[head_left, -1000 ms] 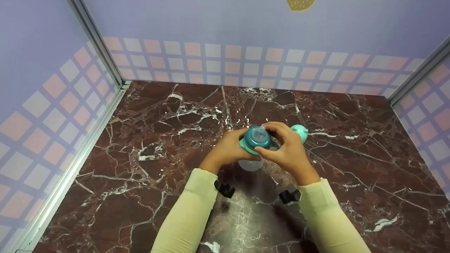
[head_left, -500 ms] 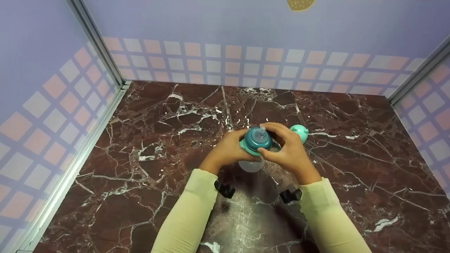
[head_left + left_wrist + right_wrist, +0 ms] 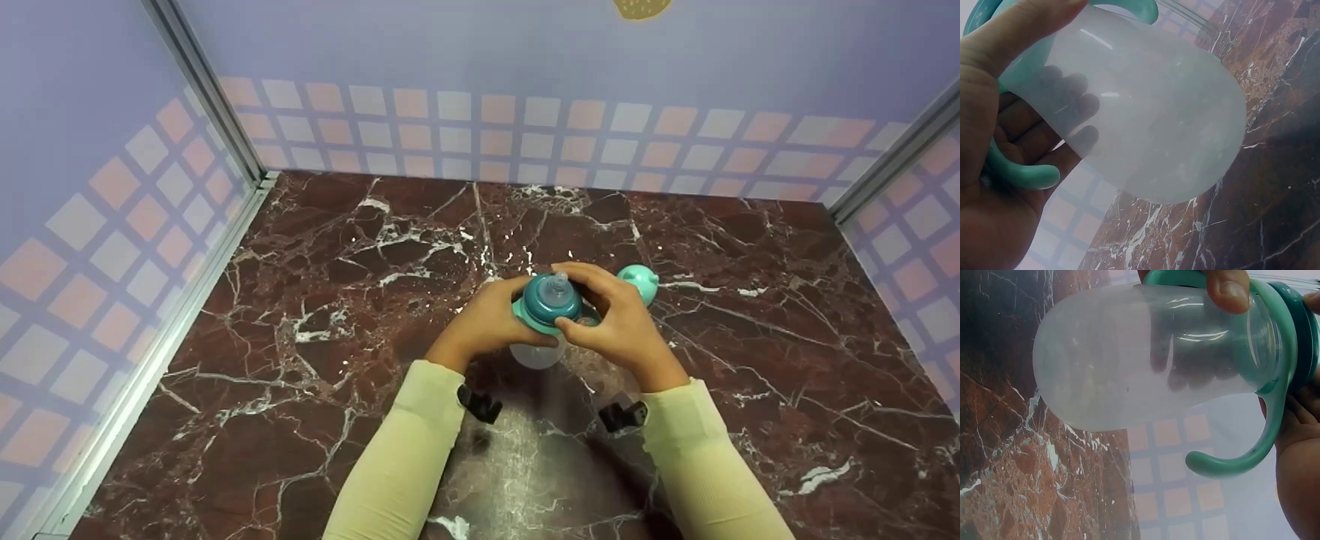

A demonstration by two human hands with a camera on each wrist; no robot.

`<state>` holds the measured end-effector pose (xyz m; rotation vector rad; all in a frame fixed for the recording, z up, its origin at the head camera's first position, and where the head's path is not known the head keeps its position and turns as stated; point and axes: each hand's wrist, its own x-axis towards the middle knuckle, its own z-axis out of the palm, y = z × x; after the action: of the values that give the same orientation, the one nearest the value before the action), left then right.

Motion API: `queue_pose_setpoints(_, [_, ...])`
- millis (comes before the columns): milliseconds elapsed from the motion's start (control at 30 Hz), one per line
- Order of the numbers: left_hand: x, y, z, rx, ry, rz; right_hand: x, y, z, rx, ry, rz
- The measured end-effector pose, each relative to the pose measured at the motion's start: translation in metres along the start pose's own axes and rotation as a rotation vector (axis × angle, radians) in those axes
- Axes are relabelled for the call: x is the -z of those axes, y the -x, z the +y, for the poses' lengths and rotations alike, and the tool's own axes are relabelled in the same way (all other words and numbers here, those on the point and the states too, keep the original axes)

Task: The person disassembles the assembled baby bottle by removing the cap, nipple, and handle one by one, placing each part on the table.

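Note:
A clear baby bottle [image 3: 1151, 112] with a mint-green two-handled holder is held up over the marble surface, its silicone nipple [image 3: 555, 287] pointing up in the head view. My left hand [image 3: 484, 319] grips the bottle's body just below the collar, its fingers showing through the clear wall in both wrist views. At the teal collar ring [image 3: 1300, 337], my right hand [image 3: 615, 322] pinches the rim between thumb and fingers. One curved handle [image 3: 1230, 464] hangs free in the right wrist view. Just beyond the right hand lies a rounded mint-green cap [image 3: 637, 282], partly hidden by it.
A dark red marble tabletop [image 3: 300, 420] with white veins spreads under the hands. Small white flecks show on it beyond the bottle. A back wall [image 3: 450, 45] and side panels with pink and white squares enclose the surface.
My right thumb has slid slightly to the right along the teal collar, and its fingers have shifted a little the other way. The left hand keeps its grip almost unmoved.

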<state>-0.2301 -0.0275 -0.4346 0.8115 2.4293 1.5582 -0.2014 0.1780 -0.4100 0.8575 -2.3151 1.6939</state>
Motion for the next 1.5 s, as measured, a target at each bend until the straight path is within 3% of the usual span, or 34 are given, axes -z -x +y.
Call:
queue_pose_setpoints(633, [-0.001,0.0,0.0,-0.011,0.007,0.009,0.001,0.001,-0.001,-0.022,0.008,-0.011])
queue_pose_setpoints(833, [-0.001,0.001,-0.001,-0.002,0.011,0.023,-0.002,0.0,-0.003,-0.02,0.008,0.049])
queue_pose_setpoints(1067, [0.0,0.001,0.0,-0.002,0.017,0.034,-0.005,-0.001,-0.007,-0.018,0.15,0.139])
queue_pose_setpoints(1233, [0.0,0.001,0.0,0.003,0.015,0.041,-0.006,0.0,-0.01,-0.003,0.28,0.16])
queue_pose_setpoints(1500, [-0.001,0.0,-0.001,0.018,0.008,0.042,-0.008,-0.001,-0.01,0.008,0.335,0.167])
